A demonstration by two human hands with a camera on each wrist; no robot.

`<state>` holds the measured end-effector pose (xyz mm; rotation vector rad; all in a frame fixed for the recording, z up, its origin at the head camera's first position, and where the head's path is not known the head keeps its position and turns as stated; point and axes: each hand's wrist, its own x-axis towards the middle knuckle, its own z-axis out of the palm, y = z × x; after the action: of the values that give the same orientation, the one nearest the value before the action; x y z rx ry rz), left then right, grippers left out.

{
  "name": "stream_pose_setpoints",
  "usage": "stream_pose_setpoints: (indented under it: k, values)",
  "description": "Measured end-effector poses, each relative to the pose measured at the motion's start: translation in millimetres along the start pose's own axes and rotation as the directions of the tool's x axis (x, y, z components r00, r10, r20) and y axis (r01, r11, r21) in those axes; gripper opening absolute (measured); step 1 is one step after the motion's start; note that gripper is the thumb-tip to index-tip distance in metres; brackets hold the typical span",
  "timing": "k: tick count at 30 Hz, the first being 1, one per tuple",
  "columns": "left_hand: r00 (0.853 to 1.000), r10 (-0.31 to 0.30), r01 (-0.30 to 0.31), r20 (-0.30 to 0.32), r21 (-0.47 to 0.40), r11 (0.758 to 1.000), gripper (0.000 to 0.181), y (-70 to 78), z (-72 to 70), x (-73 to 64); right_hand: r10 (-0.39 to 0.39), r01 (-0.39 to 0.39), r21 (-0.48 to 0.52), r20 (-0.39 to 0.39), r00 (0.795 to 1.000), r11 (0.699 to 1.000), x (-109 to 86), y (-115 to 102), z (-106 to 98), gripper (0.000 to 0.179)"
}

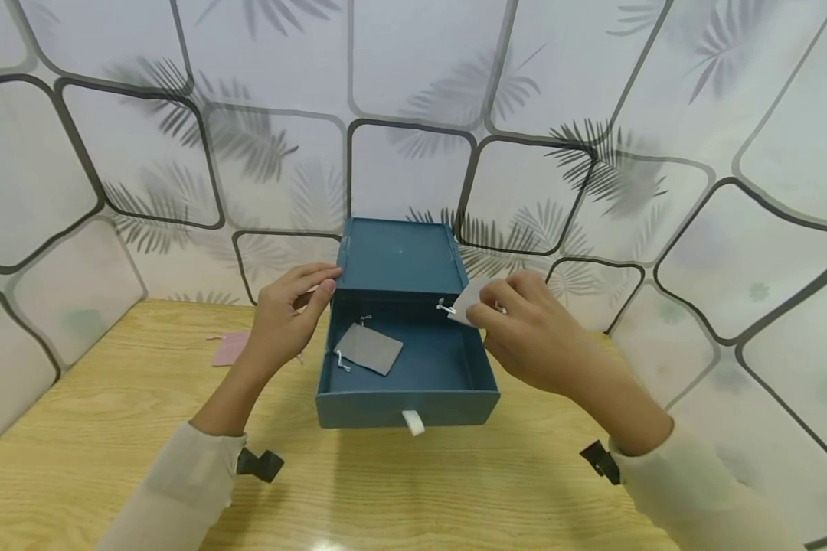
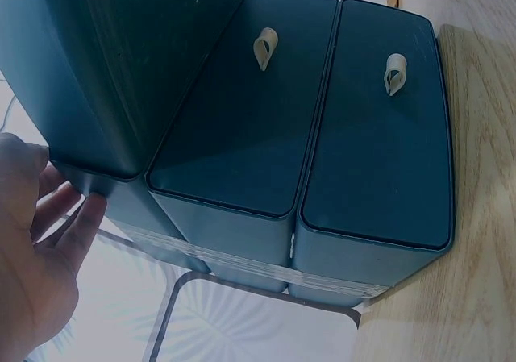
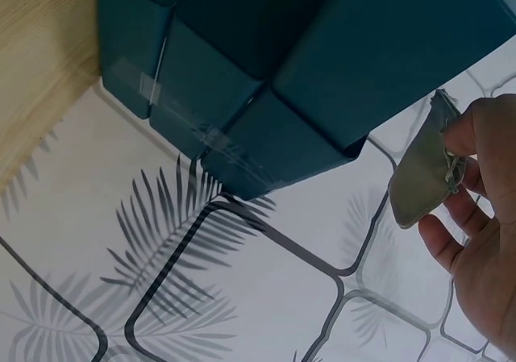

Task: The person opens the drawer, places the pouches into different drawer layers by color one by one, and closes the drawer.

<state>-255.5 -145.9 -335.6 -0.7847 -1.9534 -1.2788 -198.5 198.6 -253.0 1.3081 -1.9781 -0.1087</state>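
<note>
A stacked blue drawer unit [image 1: 401,254] has its top drawer [image 1: 408,409] pulled out. Inside that drawer, at its left, lies a grey drawstring pouch [image 1: 370,349]. My right hand [image 1: 534,333] pinches another grey drawstring pouch [image 3: 426,168] between thumb and fingers, above the drawer's right rear corner. In the right wrist view this pouch hangs beside the unit, apart from it. My left hand [image 1: 284,312] rests its fingers [image 2: 85,221] against the unit's left side, near where the drawer comes out, and curls round nothing.
On the wooden table [image 1: 110,413], left of the unit, lies a pink drawstring pouch [image 1: 230,348], partly behind the left forearm. Two closed drawers with loop pulls [image 2: 395,73] sit below the pulled-out one. Patterned cloth [image 1: 413,176] stands behind and at both sides.
</note>
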Motion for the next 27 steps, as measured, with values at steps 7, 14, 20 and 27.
stream_pose_setpoints:
  k: [7,14,20,27]
  values:
    - [1.0,-0.008,0.008,-0.004,-0.013,1.0,0.026,-0.7,-0.1,-0.5,0.007,-0.007,0.024,0.011,1.0,1.0,10.4,-6,3,0.017]
    - [1.0,0.001,-0.001,-0.007,-0.016,1.0,0.027,0.1,0.7,-0.1,0.026,-0.028,0.062,0.033,0.999,0.998,20.4,-14,4,0.023]
    - [1.0,-0.004,0.004,-0.005,-0.009,1.0,0.026,-1.0,0.2,-0.3,0.012,-0.016,0.118,0.038,0.999,0.993,29.4,-21,7,0.023]
    - [1.0,0.001,-0.001,-0.007,0.002,1.0,0.026,-1.1,0.3,0.0,-0.02,0.024,0.26,-0.019,1.0,0.965,36.9,-24,14,0.024]
